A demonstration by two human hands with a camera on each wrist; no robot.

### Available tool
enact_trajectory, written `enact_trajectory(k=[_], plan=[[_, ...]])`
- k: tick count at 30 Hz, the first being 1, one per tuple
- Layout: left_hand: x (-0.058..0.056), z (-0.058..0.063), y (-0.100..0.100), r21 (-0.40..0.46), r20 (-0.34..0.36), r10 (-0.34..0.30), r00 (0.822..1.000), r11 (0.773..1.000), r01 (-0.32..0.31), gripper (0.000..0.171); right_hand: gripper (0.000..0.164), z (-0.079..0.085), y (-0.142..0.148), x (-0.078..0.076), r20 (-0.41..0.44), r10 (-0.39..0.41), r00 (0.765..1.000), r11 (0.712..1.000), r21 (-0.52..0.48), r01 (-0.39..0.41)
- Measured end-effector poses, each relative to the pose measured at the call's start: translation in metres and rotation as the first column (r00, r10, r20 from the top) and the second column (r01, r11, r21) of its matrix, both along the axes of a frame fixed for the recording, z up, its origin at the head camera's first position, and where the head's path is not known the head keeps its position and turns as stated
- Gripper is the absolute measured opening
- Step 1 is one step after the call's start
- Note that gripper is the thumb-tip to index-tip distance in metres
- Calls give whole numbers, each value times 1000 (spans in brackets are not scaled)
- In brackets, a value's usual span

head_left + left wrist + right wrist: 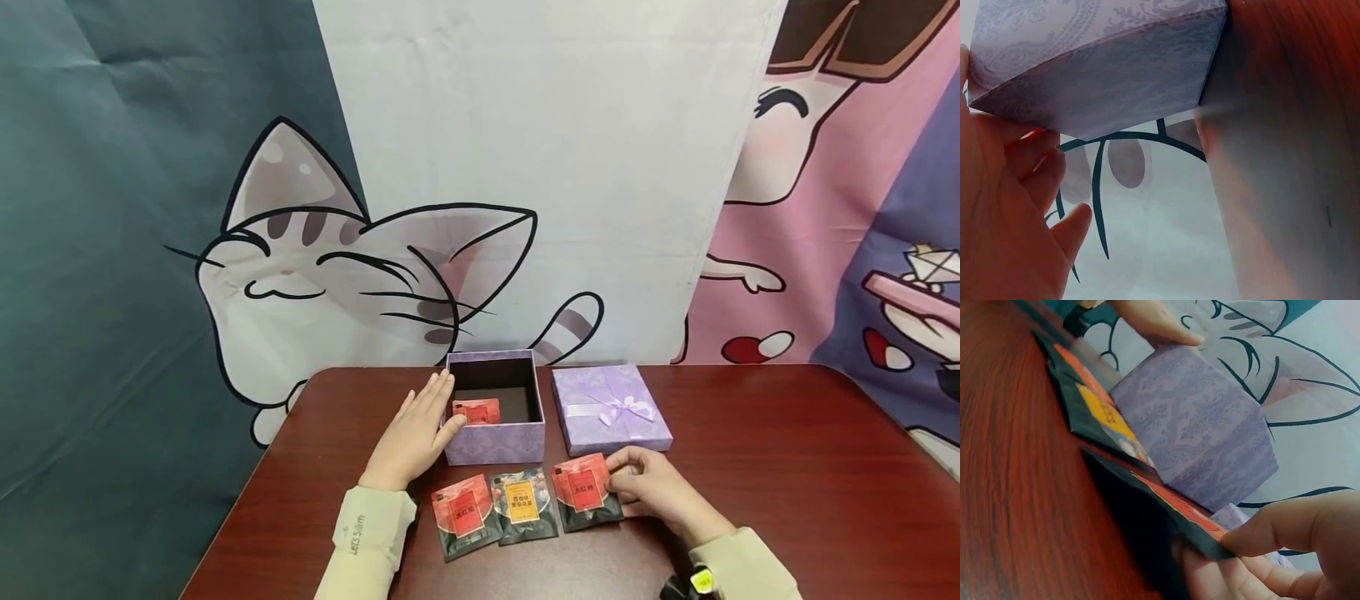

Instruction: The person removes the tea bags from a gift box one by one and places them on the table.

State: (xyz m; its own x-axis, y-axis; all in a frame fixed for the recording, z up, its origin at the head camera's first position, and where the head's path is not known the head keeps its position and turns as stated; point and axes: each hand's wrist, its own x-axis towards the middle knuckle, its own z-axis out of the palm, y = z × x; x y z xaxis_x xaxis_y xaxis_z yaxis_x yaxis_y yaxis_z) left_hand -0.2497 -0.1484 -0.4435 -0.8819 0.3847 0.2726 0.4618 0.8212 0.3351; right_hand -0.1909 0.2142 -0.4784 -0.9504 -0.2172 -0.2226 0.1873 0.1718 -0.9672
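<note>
My right hand [652,487] pinches the right edge of a red and black tea packet [581,490] between thumb and fingers. In the right wrist view that packet [1166,515] is tilted, its near edge lifted off the table. Fingers straight, my left hand [412,433] rests along the left side of an uncovered purple patterned box [495,447], the thumb by its front rim. Inside the dark box, one red packet [480,411] stands at the front left. Another red packet [465,517] and a yellow-labelled packet [523,504] lie side by side before the box.
The box's lavender lid [611,404], topped with a ribbon bow, lies right of the box. Everything stands on a reddish-brown wooden table [787,467]. Directly behind its far edge hangs a cartoon-printed cloth [600,167]. A dark object with a yellow label [702,581] is by the right wrist.
</note>
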Motion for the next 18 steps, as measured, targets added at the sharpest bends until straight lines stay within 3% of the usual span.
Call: enact_trajectory(k=[6,14,18], plan=[[0,0,-1,-18,-24,-2,1000,1000,1,71,26,-1,-3,4,-51,-26,998,988,150,33],[0,-1,-1,-9,-13,-9,1000,1000,9,73,20,-1,-3,4,-134,43,990,970,243,-10],[0,-1,-1,-10,-6,-10,1000,1000,10,73,17,-2,-1,2,-141,62,988,970,241,-26]])
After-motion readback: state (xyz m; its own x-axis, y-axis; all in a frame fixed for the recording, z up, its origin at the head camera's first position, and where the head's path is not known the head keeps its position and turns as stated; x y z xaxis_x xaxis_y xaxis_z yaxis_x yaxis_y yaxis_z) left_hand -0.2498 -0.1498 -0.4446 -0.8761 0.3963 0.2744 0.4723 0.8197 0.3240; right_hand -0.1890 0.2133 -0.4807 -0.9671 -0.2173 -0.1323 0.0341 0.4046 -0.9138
